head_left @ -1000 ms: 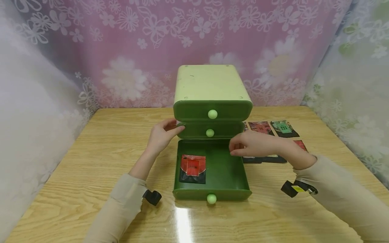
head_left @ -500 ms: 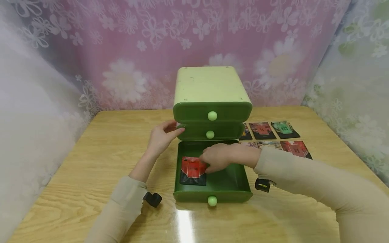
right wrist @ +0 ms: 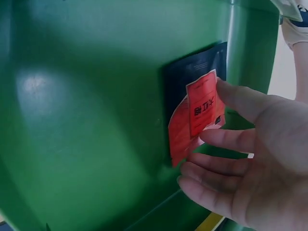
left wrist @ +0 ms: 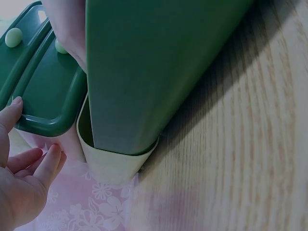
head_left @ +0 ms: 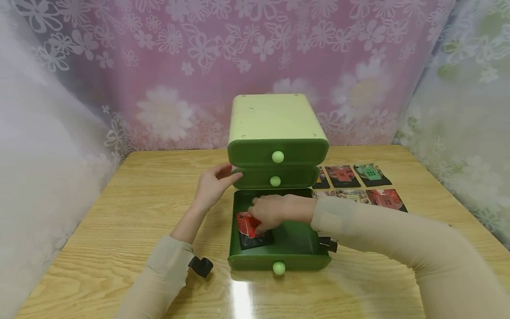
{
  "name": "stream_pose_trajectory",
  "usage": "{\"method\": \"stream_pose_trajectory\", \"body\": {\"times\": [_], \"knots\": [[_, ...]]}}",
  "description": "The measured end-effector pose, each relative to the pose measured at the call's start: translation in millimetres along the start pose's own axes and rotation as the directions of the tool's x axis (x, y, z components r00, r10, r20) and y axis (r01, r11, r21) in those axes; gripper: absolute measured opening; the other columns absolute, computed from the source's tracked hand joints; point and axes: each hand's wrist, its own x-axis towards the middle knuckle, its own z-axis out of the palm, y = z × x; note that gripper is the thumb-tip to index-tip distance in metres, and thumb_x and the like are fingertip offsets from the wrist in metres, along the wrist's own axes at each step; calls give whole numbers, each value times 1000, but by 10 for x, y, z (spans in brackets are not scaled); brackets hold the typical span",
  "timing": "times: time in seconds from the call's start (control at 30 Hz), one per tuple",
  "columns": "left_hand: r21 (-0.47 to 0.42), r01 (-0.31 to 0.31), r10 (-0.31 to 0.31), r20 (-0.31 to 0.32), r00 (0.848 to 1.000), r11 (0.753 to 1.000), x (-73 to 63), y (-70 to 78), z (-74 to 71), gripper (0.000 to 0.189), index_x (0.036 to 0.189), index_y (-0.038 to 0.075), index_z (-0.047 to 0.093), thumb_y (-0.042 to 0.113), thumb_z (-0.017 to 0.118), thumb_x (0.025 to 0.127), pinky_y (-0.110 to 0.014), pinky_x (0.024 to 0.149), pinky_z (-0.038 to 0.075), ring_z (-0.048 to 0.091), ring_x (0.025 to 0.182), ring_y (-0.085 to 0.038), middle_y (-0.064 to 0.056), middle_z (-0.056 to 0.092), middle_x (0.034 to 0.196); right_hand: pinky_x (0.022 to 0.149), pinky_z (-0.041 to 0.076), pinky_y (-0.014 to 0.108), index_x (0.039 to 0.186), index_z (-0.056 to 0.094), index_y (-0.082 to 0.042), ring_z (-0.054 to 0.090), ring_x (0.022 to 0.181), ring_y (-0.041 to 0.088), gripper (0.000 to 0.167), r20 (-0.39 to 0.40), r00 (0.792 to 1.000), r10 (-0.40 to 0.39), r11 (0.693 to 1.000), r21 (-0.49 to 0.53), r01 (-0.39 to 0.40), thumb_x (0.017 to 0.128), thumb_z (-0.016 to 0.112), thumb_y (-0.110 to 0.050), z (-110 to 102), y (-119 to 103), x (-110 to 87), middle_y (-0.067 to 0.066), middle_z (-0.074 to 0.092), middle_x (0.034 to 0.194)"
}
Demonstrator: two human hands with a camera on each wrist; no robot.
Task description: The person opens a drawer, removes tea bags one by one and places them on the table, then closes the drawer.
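A yellow drawer cabinet (head_left: 275, 116) with green drawer fronts stands mid-table, its bottom drawer (head_left: 279, 262) pulled out. My left hand (head_left: 213, 188) holds the cabinet's left corner, the thumb on the middle drawer front (left wrist: 53, 91) and the fingers on the side behind it. Inside the pulled-out drawer lies a red and black tea packet (right wrist: 197, 103), slightly turned, near the left wall. My right hand (head_left: 271, 212) reaches over it, thumb and index finger touching the packet's printed face, the other fingers extended beside its red end. In the head view this hand covers part of the packet.
To the right of the cabinet, several flat tea packets lie in rows on the wooden table (head_left: 151, 195), among them a green-labelled packet (head_left: 372, 174) and a red packet (head_left: 385, 199). My right forearm crosses in front of some. A floral curtain (head_left: 179, 79) hangs behind.
My right hand has come left from beside the drawer's right wall onto the tea packet, which has turned slightly. My left hand stays at the cabinet corner.
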Motion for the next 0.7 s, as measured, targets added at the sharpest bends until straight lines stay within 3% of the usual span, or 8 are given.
{"method": "stream_pose_trajectory", "body": {"times": [0.23, 0.47, 0.6, 0.7], "knots": [[9, 10, -10, -3, 1000, 1000, 5, -15, -3, 65, 128, 10, 56, 48, 70, 78, -39, 92, 45, 54, 113, -20, -5, 59, 122, 74, 47, 30, 123, 50, -8, 54, 93, 21, 65, -25, 998, 61, 998, 24, -60, 79, 68, -51, 59, 25, 87, 6, 54, 102], [9, 13, -13, 6, 1000, 1000, -2, 11, 6, 61, 127, 10, 56, 45, 70, 79, -39, 92, 45, 55, 112, -20, -5, 60, 121, 72, 48, 30, 126, 45, -8, 55, 96, 21, 73, -27, 996, 89, 996, 33, -88, 74, 72, -51, 95, 47, 121, 6, 54, 104], [4, 14, -14, 5, 1000, 1000, 6, 17, 1, 62, 127, 10, 56, 47, 70, 79, -39, 92, 45, 54, 113, -20, -5, 59, 121, 65, 45, 28, 117, 54, -8, 55, 87, 16, 55, -45, 998, 35, 997, 64, -32, 78, 72, -43, 72, 97, 99, 2, 56, 96], [5, 16, -16, 6, 1000, 1000, 1, 11, -7, 62, 128, 10, 56, 46, 70, 79, -39, 92, 45, 54, 113, -20, -5, 59, 122, 55, 38, 24, 96, 60, -11, 49, 69, 11, 29, -81, 996, -45, 986, 155, 57, 82, 72, -33, 75, 138, 60, -3, 52, 79]]}}
